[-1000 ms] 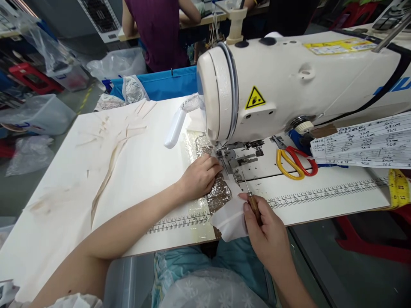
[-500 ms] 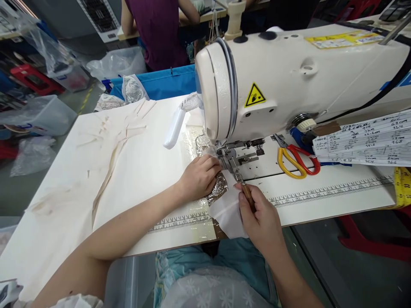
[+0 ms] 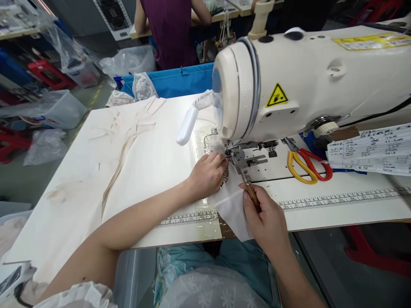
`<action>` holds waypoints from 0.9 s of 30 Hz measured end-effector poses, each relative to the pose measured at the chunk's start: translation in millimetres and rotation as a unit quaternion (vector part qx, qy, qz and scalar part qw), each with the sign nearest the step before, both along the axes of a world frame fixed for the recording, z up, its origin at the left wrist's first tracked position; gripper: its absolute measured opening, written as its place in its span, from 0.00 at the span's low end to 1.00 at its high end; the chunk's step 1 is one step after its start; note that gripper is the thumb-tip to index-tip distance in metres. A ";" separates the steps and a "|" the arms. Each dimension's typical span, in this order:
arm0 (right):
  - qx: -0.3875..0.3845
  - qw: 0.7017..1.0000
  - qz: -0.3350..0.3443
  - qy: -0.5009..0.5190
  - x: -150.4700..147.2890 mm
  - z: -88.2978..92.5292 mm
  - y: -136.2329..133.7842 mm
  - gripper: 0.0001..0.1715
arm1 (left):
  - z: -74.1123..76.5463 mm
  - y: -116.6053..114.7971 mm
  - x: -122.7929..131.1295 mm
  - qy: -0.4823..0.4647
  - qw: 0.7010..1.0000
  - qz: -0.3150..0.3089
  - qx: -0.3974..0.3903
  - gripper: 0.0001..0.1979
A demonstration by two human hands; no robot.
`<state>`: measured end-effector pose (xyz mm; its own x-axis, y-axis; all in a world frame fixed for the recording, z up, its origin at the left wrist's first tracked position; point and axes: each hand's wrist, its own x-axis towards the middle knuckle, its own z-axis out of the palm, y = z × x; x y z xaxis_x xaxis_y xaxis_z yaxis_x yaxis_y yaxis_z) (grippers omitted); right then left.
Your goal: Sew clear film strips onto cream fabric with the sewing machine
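Note:
My left hand (image 3: 208, 174) lies beside the needle area of a white sewing machine (image 3: 289, 81), fingers curled and pressed down on a piece of sheer white fabric (image 3: 231, 209). The fabric runs from the presser foot (image 3: 233, 154) down over the table's front edge. In my right hand (image 3: 266, 214) is a wooden-handled tool (image 3: 252, 196). Its thin metal shaft points up toward the presser foot, over the fabric; the exact tip is hard to make out. Beneath my left hand is a taped, shiny strip (image 3: 210, 231) on the tabletop, partly covered.
Scissors (image 3: 303, 167) with yellow and red handles lie right of the needle area, near handwritten paper strips (image 3: 369, 149). A printed ruler (image 3: 346, 199) follows the front edge. Beige scraps (image 3: 118, 167) lie on the left. Behind, a blue cloth bin (image 3: 183, 81) holds lace cups; another person sits beyond.
The whole view has shifted, so the machine appears farther right. My left hand has come closer to the presser foot and hides more of the shiny patch. My right hand keeps hold of the tool.

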<state>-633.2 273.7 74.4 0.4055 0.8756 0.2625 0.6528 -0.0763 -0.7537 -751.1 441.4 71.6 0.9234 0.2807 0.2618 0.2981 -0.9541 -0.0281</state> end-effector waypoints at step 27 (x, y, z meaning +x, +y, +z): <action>0.076 0.951 -0.047 -0.295 -0.5 -10.2 3.9 0.24 | -11.9 22.0 7.5 -0.209 0.937 0.084 -0.268 0.08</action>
